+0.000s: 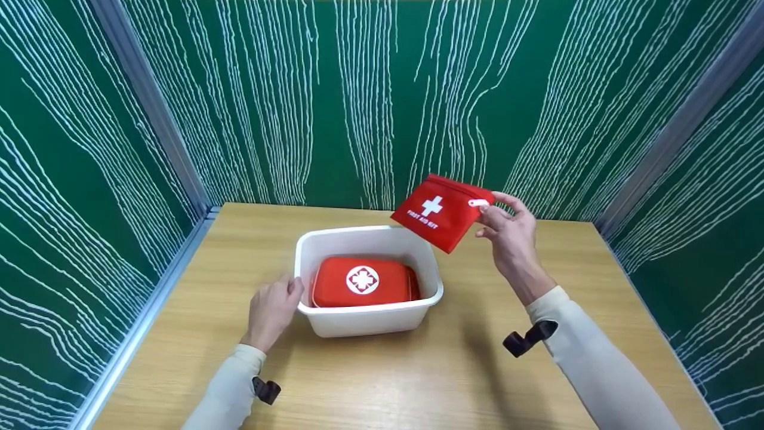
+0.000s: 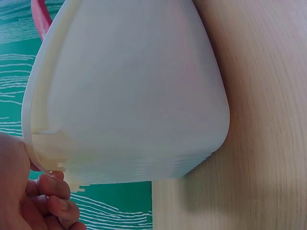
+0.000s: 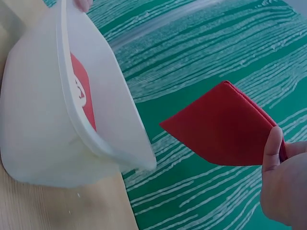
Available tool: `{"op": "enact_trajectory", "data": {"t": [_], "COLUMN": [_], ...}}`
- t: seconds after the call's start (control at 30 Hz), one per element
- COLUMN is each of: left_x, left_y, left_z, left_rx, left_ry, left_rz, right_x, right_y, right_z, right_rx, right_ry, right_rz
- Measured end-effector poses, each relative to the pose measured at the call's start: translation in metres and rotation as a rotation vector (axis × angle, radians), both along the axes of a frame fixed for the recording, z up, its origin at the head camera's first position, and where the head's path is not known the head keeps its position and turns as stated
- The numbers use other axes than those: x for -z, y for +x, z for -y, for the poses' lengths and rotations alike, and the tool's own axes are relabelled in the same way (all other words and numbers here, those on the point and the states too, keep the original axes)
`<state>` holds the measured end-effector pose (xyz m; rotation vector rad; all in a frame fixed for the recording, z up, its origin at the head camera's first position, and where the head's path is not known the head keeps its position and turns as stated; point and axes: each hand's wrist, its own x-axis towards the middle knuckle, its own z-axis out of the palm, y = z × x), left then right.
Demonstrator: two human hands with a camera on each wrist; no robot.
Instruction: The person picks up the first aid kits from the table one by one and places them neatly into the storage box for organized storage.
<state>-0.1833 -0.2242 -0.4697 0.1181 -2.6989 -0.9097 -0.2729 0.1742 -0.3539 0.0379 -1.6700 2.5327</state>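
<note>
A flat red zip pouch (image 1: 452, 222) with a white cross and "FIRST AID KIT" lettering is pinched at its corner by my right hand (image 1: 509, 229), raised beside the tub's back right corner. Its plain red side (image 3: 220, 132) shows in the right wrist view. My left hand (image 1: 273, 307) grips the left rim of a white plastic tub (image 1: 370, 322); in the left wrist view the fingers (image 2: 60, 196) curl under that rim. Inside the tub lies a red case (image 1: 334, 283) with a white round cross emblem. Another red item (image 1: 413, 283) is partly hidden behind the case's right end.
The tub stands on a light wooden table (image 1: 382, 382). Green panels with white wavy lines (image 1: 370, 107) rise behind and at both sides, joined by grey metal posts (image 1: 149, 95). Dark camera mounts (image 1: 530, 338) sit on both wrists.
</note>
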Motion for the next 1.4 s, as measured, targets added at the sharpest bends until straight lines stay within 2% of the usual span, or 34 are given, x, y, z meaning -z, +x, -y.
{"op": "enact_trajectory", "data": {"t": [0.2, 0.47, 0.73, 1.0, 1.4], "left_x": [0.0, 0.001, -0.001, 0.0, 0.001], "left_y": [0.0, -0.002, -0.002, -0.002, -0.001], "left_z": [0.001, 0.0, 0.0, 0.001, 0.0], "left_rx": [-0.002, -0.006, -0.01, -0.008, -0.003], "left_ry": [-0.002, -0.044, -0.011, -0.023, -0.005], "left_rz": [0.001, -0.062, -0.013, -0.022, -0.035], "right_x": [-0.005, -0.01, -0.014, -0.009, 0.004], "right_y": [0.0, 0.0, 0.001, 0.004, 0.005], "right_z": [0.019, 0.043, 0.064, 0.084, 0.116], "right_rx": [-0.037, -0.081, -0.125, -0.193, -0.222], "right_ry": [0.012, -0.034, -0.041, -0.054, -0.046], "right_rz": [0.014, 0.026, 0.071, 0.143, 0.207]}}
